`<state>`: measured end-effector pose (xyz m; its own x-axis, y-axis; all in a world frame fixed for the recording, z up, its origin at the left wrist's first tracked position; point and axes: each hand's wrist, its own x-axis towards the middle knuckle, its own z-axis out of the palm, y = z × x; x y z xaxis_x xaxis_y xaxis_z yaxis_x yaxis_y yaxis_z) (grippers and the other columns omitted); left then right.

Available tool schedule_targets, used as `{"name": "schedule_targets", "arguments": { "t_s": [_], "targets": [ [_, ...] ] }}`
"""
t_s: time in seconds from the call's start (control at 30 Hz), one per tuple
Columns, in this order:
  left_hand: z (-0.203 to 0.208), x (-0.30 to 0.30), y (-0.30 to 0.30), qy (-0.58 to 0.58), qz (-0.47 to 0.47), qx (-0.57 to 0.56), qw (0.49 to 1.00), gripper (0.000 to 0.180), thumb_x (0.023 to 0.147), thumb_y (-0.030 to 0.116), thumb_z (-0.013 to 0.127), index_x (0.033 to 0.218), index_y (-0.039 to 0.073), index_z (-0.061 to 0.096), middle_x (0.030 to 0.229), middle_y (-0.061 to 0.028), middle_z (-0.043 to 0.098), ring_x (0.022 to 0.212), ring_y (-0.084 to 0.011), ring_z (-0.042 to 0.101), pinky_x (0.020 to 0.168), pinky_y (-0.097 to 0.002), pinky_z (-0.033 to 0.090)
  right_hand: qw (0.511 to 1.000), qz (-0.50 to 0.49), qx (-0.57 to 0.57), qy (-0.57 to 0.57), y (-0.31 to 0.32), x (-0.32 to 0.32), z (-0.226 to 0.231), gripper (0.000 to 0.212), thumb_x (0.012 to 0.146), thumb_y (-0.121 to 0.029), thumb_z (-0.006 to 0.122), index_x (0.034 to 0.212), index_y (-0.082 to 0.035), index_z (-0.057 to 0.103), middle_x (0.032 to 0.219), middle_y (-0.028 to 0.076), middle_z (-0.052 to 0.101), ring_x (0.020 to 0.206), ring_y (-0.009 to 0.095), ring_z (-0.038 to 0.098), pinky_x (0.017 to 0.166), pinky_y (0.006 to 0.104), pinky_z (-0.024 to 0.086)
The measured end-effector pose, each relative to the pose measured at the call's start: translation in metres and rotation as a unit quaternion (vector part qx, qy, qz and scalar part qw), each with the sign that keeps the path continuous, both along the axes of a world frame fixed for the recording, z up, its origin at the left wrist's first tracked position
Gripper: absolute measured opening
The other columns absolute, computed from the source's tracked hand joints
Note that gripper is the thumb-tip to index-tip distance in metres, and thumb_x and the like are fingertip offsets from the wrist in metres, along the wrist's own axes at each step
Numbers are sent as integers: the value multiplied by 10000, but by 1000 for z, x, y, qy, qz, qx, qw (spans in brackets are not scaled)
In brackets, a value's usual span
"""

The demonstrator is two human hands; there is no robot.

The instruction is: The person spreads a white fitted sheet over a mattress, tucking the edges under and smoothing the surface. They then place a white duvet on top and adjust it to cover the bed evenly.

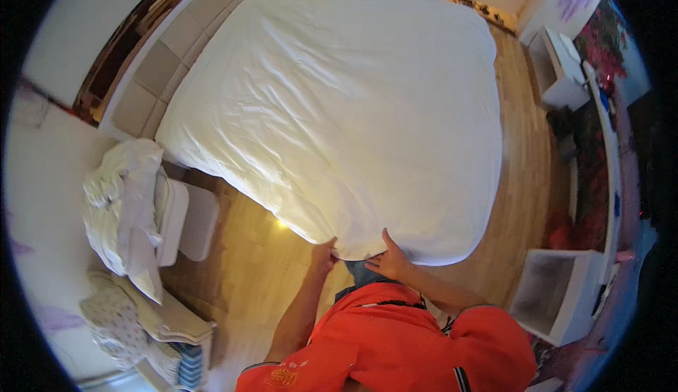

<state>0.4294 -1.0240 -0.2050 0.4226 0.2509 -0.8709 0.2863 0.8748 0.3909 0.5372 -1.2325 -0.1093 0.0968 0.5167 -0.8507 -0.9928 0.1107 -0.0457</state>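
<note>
A wide white duvet (367,109) covers the bed and hangs over its near edge, with soft creases toward the left side. At that near edge my left hand (324,257) is closed on the duvet's border, its thumb up against the cloth. A little to the right, my right hand (393,260) rests against the same border. Its thumb points up over the cloth and its fingers are stretched apart toward the left hand. The bed's near side below the border is hidden by my hands and body.
A padded headboard (157,67) runs along the left. Crumpled white bedding (120,201) lies on a white stool-like piece (173,222), near a cushioned bench (176,314). Wooden floor (522,131) separates the bed from white open cabinets (554,293) on the right.
</note>
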Motion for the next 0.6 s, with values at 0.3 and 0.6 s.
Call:
{"name": "schedule_targets", "arguments": {
  "t_s": [0.3, 0.6],
  "targets": [
    [66, 6, 38, 37, -137, -46, 989, 382, 877, 263, 632, 1146, 18, 515, 954, -126, 639, 786, -281, 649, 639, -404, 562, 991, -23, -133, -13, 143, -20, -61, 332, 818, -186, 662, 1077, -2, 571, 1025, 134, 633, 907, 287, 623, 794, 404, 523],
    [23, 86, 124, -112, 40, -150, 982, 551, 862, 421, 627, 1236, 41, 490, 1208, -159, 558, 1112, -355, 529, 960, -513, 433, 985, -165, -36, 16, 131, 23, -77, 331, 773, -153, 641, 1040, 27, 564, 942, 173, 632, 890, 301, 628, 799, 408, 521]
  ]
}}
